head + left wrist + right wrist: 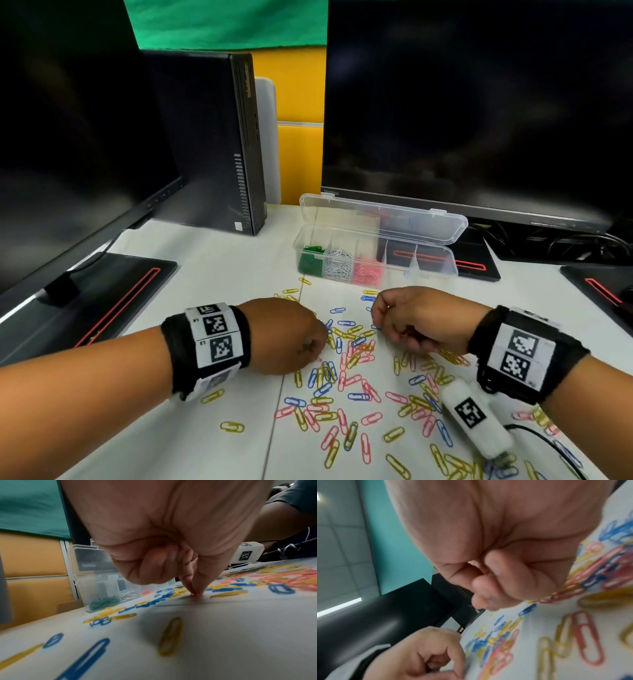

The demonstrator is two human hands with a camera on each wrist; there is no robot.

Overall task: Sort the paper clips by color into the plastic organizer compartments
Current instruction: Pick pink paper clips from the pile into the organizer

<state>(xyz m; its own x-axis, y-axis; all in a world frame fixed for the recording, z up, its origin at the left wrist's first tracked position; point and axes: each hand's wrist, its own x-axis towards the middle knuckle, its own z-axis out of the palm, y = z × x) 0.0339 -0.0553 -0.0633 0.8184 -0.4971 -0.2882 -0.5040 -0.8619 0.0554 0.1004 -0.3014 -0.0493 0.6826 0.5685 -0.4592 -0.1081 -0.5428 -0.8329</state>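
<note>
Pinching a pink clip (194, 595) off the surface (240, 628), our left hand (287, 334) risked snagging neighbours, while our curled right hand (416, 320) hid whatever it held.

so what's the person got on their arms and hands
Both hands are bare: left hand, right hand. Each wrist wears a black strap: the left wristband and the right wristband carry white blocks printed with black square code markers. A white marker-tagged module hangs below the right wrist, with a thin black cable trailing away. No sleeves cover the forearms.
</note>
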